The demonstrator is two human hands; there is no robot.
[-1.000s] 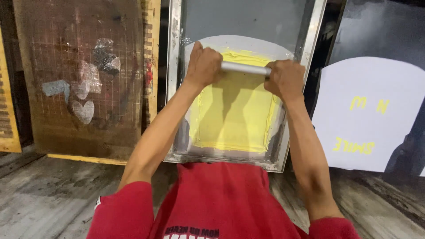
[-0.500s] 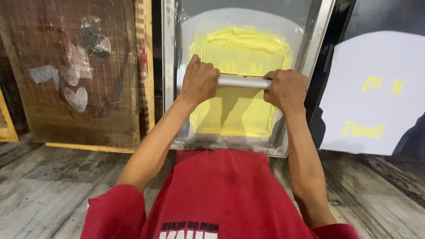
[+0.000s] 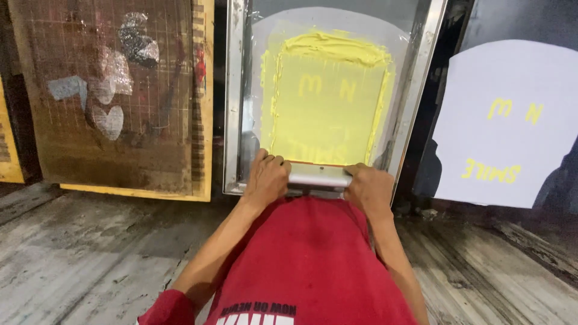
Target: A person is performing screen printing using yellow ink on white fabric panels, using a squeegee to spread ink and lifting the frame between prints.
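Squeegee [image 3: 319, 176] over weathered wooden floor [image 3: 78, 259]

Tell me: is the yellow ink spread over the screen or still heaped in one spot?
Spread: yellow ink coats the screen in a thin rectangle, thicker ridges along its edges.

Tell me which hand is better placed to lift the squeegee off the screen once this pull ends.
Neither clearly. The left hand and right hand each grip one end of the squeegee at the near edge of the metal-framed screen. If one must, probably right: the printed white sheet lies on that side.
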